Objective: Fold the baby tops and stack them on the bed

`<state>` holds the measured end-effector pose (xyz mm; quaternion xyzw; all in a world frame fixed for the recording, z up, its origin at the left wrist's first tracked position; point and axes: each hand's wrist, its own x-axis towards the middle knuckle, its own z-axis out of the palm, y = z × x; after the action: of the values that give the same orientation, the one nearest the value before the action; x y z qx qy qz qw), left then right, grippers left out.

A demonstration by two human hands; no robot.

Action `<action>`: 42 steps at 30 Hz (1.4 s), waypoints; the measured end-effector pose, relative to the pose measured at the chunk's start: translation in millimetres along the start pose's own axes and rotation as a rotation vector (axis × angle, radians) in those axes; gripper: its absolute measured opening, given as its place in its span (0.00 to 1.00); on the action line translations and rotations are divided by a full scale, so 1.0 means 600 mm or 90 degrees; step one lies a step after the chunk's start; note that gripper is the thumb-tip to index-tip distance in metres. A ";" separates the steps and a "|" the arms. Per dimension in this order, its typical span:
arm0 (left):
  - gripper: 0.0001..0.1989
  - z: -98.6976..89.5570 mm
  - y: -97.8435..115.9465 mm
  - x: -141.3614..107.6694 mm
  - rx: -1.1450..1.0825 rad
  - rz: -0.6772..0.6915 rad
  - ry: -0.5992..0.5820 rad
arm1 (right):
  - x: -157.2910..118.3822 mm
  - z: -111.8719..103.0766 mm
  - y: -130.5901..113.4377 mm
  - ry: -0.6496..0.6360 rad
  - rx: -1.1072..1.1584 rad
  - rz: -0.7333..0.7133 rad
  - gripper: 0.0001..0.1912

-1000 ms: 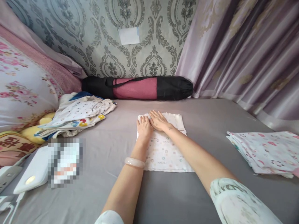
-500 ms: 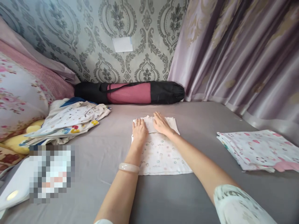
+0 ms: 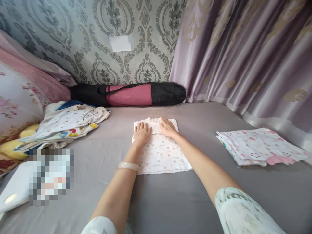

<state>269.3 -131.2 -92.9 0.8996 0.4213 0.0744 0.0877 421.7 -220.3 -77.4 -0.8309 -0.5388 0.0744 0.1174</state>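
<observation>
A small white garment point(image 3: 163, 156) with a fine coloured print lies flat on the grey sheet in front of me, its upper part folded over. On its upper left part rests my left hand point(image 3: 142, 132), palm down with the fingers spread. My right hand point(image 3: 168, 128) lies flat on the upper right part, fingers stretched out. Neither hand grips anything.
Folded clothes with pink prints point(image 3: 260, 146) lie at the right, and a loose pile of clothes point(image 3: 70, 120) at the left. A black and pink rolled bag point(image 3: 129, 95) lies along the wall. A white object point(image 3: 19, 183) is at the lower left.
The whole view has shifted, so things appear further left and slightly higher. My left hand's fingers are spread wider; both hands remain on the garment.
</observation>
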 end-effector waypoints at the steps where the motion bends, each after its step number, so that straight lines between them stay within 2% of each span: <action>1: 0.28 -0.007 -0.003 0.002 -0.005 -0.001 -0.019 | -0.002 -0.008 0.008 -0.002 0.002 0.005 0.33; 6: 0.27 -0.034 -0.040 -0.004 0.056 0.033 -0.052 | -0.026 -0.021 0.055 0.007 -0.028 0.019 0.34; 9: 0.28 -0.031 -0.060 -0.022 0.078 0.073 -0.052 | -0.039 -0.005 0.073 -0.010 -0.032 -0.001 0.35; 14: 0.30 -0.016 -0.069 -0.028 0.072 0.069 -0.051 | -0.041 0.012 0.077 0.026 -0.027 -0.013 0.33; 17: 0.31 -0.016 -0.070 -0.026 0.068 0.072 -0.051 | -0.038 -0.004 0.078 0.027 0.039 -0.003 0.31; 20: 0.32 -0.024 -0.075 -0.044 0.065 0.078 -0.028 | -0.052 -0.026 0.090 0.073 0.182 0.070 0.29; 23: 0.32 -0.039 -0.086 -0.091 0.074 0.120 0.014 | -0.096 -0.037 0.109 0.098 0.323 0.173 0.26; 25: 0.31 -0.050 -0.097 -0.130 0.071 0.132 0.016 | -0.139 -0.040 0.117 0.062 0.393 0.221 0.25; 27: 0.30 -0.060 -0.107 -0.168 0.053 0.108 -0.006 | -0.187 -0.045 0.116 0.018 0.440 0.229 0.24; 30: 0.27 -0.070 -0.114 -0.217 -0.003 0.052 -0.029 | -0.248 -0.057 0.100 -0.039 0.472 0.216 0.22; 33: 0.26 -0.079 -0.110 -0.254 -0.070 0.013 -0.034 | -0.291 -0.067 0.081 -0.076 0.460 0.206 0.20; 36: 0.28 -0.091 -0.098 -0.280 -0.126 -0.010 -0.062 | -0.319 -0.071 0.069 -0.111 0.449 0.168 0.22; 39: 0.30 -0.102 -0.088 -0.295 -0.189 0.000 -0.096 | -0.339 -0.072 0.066 -0.139 0.445 0.090 0.24; 42: 0.26 -0.106 -0.090 -0.300 -0.254 0.020 -0.145 | -0.350 -0.069 0.069 -0.149 0.383 0.034 0.21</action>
<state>101.5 -229.8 -53.7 0.8736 0.3715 0.0558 0.3093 382.6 -433.0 -49.7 -0.7588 -0.4803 0.3283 0.2927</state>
